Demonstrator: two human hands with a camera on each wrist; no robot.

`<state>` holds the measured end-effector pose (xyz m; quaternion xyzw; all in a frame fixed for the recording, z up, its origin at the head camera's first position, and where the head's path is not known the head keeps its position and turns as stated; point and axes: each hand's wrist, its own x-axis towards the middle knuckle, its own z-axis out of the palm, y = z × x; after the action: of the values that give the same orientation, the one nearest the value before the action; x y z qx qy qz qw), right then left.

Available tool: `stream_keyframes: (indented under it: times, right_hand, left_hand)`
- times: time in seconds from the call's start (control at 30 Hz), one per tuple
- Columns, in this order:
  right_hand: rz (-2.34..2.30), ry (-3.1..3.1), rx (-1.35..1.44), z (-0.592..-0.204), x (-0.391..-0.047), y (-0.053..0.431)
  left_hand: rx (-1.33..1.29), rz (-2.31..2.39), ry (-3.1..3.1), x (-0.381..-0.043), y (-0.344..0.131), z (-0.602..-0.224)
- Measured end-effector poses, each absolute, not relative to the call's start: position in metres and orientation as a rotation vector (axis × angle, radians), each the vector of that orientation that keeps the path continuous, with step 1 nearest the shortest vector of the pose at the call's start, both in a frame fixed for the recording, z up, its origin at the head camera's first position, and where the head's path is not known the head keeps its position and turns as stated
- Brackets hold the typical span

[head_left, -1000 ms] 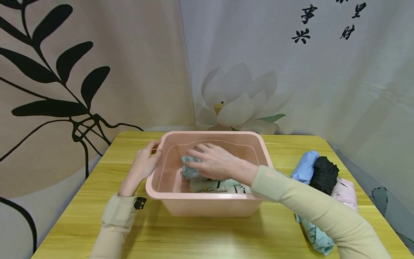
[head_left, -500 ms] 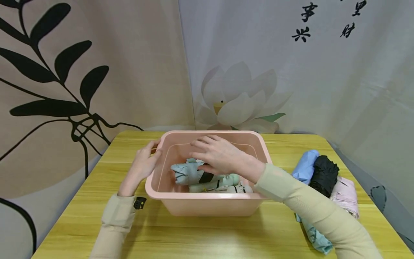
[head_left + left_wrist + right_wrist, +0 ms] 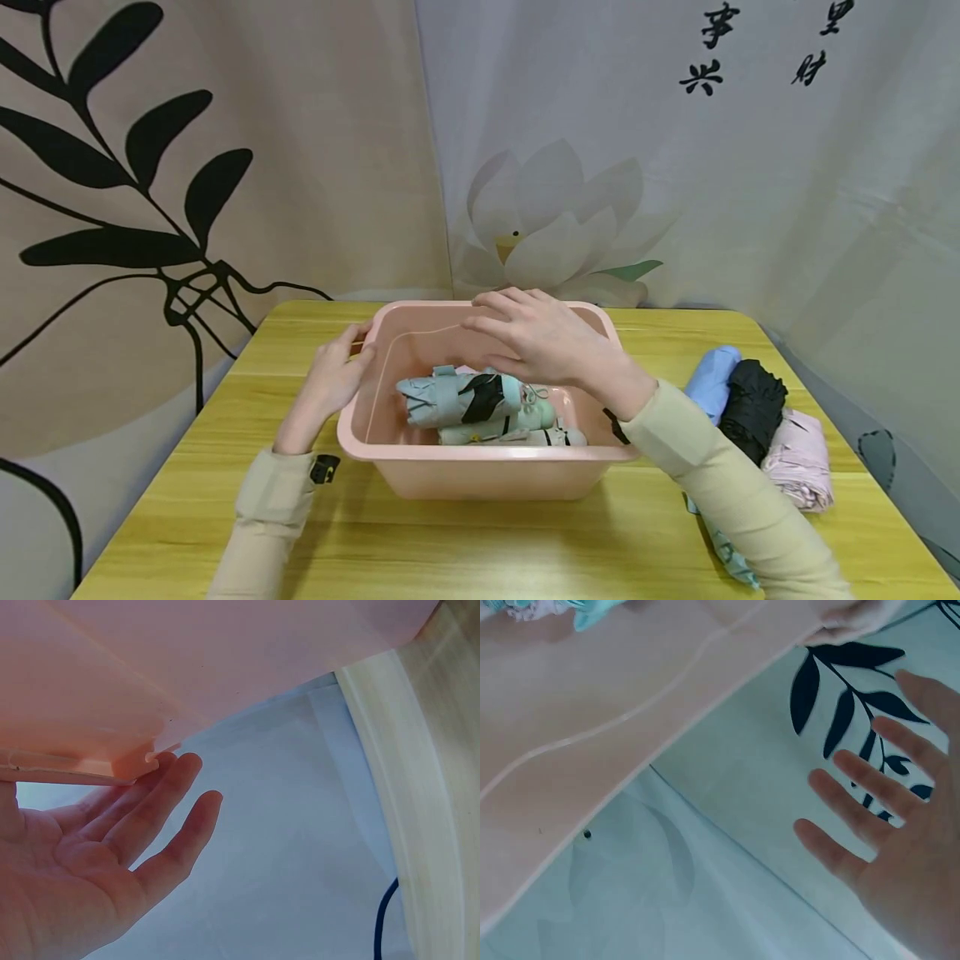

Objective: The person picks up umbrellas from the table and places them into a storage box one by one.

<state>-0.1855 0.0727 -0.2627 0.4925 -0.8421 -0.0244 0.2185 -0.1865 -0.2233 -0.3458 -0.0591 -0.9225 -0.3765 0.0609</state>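
Note:
A pink plastic basin (image 3: 495,479) stands mid-table. My left hand (image 3: 330,379) holds its left rim, the thumb at the edge; in the left wrist view the fingers (image 3: 176,799) reach under the lip. Inside the basin lies a light blue folded umbrella (image 3: 438,398) with a black band and a pale cord. In front of it are a mint green folded umbrella (image 3: 468,433) and a white one (image 3: 573,437) with black marks. A bit of pink shows behind. Above the basin's back right, my right hand (image 3: 551,342) hangs with fingers spread, holding nothing.
On the table's right lie a blue rolled bundle (image 3: 708,383), a black one (image 3: 752,408), a pink one (image 3: 798,462) and a teal one (image 3: 731,557), partly hidden by the right sleeve. A printed curtain (image 3: 337,167) hangs behind the wooden table (image 3: 450,550).
My right hand has let go of the light blue umbrella, which now lies in the basin, and has moved up and right. My left hand stays at the rim.

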Motion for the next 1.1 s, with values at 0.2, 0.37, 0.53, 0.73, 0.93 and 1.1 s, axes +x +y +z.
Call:
stream_keyframes:
  times: [0.2, 0.37, 0.53, 0.73, 0.93, 1.1]
  right_hand:
    - [-0.004, -2.388, 1.325, -0.252, -0.183, 0.086]
    - [0.062, -2.377, 1.272, -0.246, -0.185, 0.101]
    - [0.095, -2.435, 1.143, -0.242, -0.188, 0.123]
    - [0.162, -2.529, 0.870, -0.249, -0.193, 0.157]
    - [0.243, -2.622, 0.544, -0.273, -0.200, 0.195]
    - [0.323, -2.691, 0.327, -0.304, -0.211, 0.230]
  left_hand:
    - [-0.173, -1.166, -2.796, -0.185, -0.222, -0.345]
    - [-0.163, -1.176, -2.806, -0.184, -0.222, -0.345]
    - [-0.155, -1.173, -2.811, -0.184, -0.222, -0.345]
    - [-0.172, -1.166, -2.807, -0.184, -0.223, -0.345]
    - [-0.173, -1.170, -2.805, -0.184, -0.223, -0.346]
    - [-0.171, -1.167, -2.801, -0.183, -0.224, -0.345]
